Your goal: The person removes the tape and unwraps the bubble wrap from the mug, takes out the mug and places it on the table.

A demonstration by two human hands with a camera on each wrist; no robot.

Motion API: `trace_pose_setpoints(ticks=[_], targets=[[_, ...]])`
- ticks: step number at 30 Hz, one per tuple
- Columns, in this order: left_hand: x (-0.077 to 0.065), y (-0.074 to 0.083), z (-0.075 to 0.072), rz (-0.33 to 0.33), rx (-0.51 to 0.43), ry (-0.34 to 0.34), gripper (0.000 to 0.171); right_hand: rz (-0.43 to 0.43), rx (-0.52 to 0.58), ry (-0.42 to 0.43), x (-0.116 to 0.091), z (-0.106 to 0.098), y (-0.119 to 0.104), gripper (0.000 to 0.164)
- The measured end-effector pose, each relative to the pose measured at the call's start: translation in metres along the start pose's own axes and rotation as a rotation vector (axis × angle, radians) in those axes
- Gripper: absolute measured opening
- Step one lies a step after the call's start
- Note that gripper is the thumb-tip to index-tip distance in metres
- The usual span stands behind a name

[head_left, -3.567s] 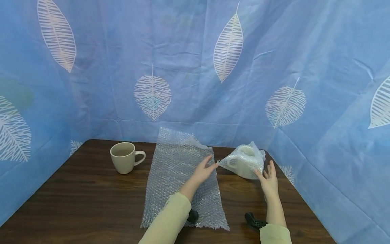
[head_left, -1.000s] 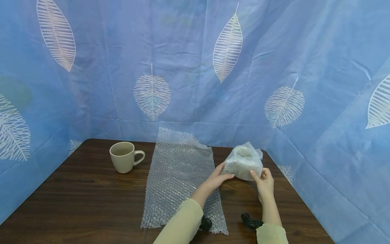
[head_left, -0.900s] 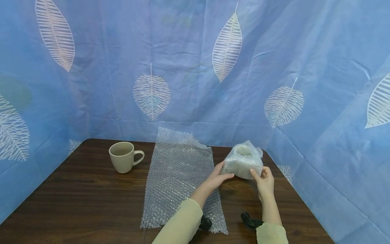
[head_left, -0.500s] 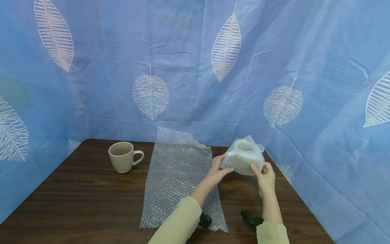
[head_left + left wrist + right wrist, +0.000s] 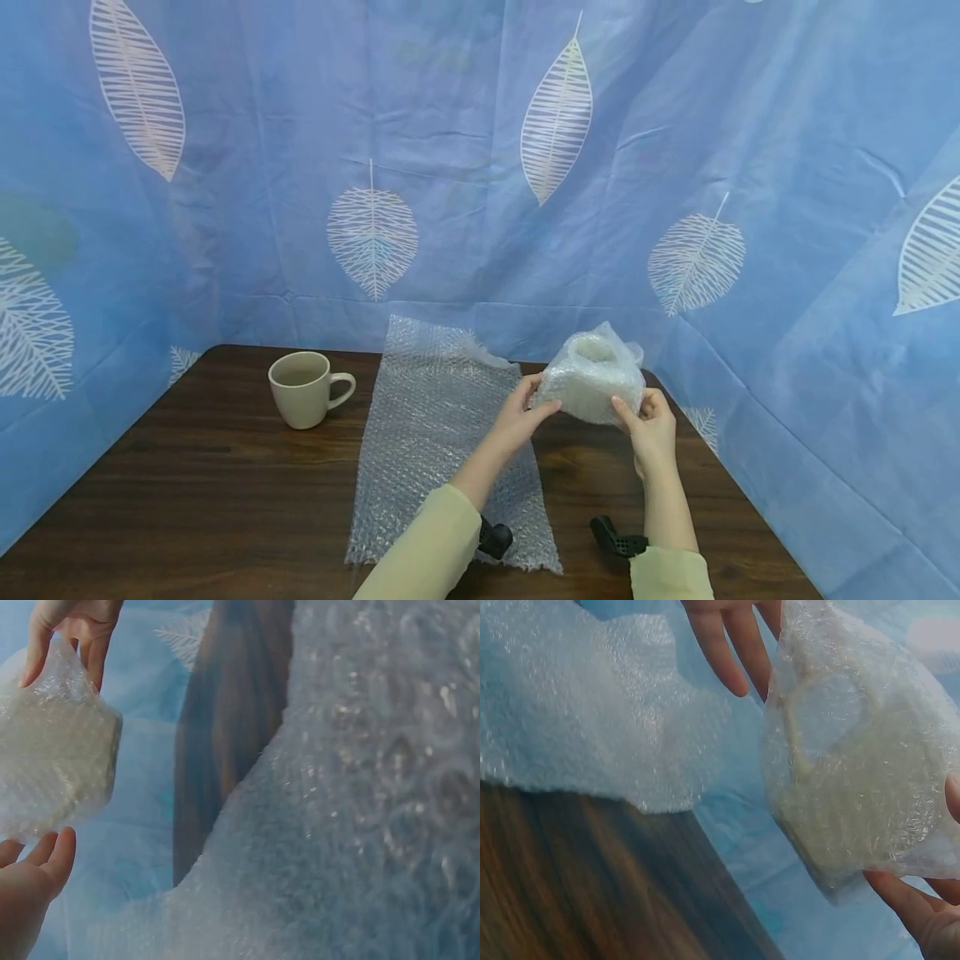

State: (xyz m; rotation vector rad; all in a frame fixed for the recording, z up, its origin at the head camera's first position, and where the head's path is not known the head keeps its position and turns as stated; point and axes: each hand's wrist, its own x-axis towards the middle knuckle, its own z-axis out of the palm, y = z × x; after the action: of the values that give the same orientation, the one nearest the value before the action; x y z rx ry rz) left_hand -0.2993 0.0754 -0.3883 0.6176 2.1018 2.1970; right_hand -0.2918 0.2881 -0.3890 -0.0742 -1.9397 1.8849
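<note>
A mug wrapped in bubble wrap [image 5: 592, 393] is held up over the right rear of the table, its round opening showing on top. My left hand [image 5: 519, 414] holds its left side, thumb in front. My right hand [image 5: 651, 432] pinches the wrap at its lower right corner, thumb on the near face. Through the plastic, the right wrist view shows the mug's handle [image 5: 799, 724]. In the left wrist view the wrapped mug [image 5: 64, 750] sits between both hands. A flat bubble wrap sheet [image 5: 427, 442] lies under my left forearm.
An unwrapped beige mug [image 5: 298, 402] stands at the left rear, handle pointing right. The dark wooden table [image 5: 187, 500] is enclosed by blue leaf-print cloth [image 5: 465, 242] behind and at both sides. Black wrist devices [image 5: 617, 537] hang under both forearms.
Both hands were loosely spread around the wrapped mug at first, then took hold of its sides. Since then they have raised it and brought it slightly left. The beige mug stays put.
</note>
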Motion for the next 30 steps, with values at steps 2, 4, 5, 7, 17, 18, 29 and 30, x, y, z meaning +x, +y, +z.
trace_pose_setpoints(ticks=[2,4,5,7,17,18,29,30], targets=[[-0.001,0.002,-0.002,0.008,0.004,0.014,0.053,-0.003,0.001,0.000,-0.001,0.003,-0.003,0.029],[-0.002,0.003,-0.005,0.009,0.008,0.028,0.053,-0.007,0.003,0.000,-0.002,0.006,-0.005,0.028],[-0.003,0.004,-0.006,0.012,0.009,0.040,0.054,-0.008,0.002,-0.001,-0.003,0.007,-0.007,0.027],[-0.003,0.004,-0.007,0.025,-0.002,0.073,0.054,-0.011,0.004,-0.001,-0.004,0.011,-0.009,0.027],[-0.011,0.004,-0.020,0.085,0.013,0.201,0.053,-0.044,0.044,-0.012,-0.016,0.036,-0.020,0.026],[-0.012,0.005,-0.021,0.095,0.017,0.219,0.053,-0.051,0.050,-0.010,-0.017,0.039,-0.021,0.026],[-0.022,0.012,-0.039,0.235,0.100,0.343,0.055,-0.071,0.030,-0.035,-0.030,0.066,-0.029,0.028],[-0.023,0.012,-0.041,0.240,0.094,0.348,0.054,-0.071,0.030,-0.038,-0.031,0.068,-0.030,0.027]])
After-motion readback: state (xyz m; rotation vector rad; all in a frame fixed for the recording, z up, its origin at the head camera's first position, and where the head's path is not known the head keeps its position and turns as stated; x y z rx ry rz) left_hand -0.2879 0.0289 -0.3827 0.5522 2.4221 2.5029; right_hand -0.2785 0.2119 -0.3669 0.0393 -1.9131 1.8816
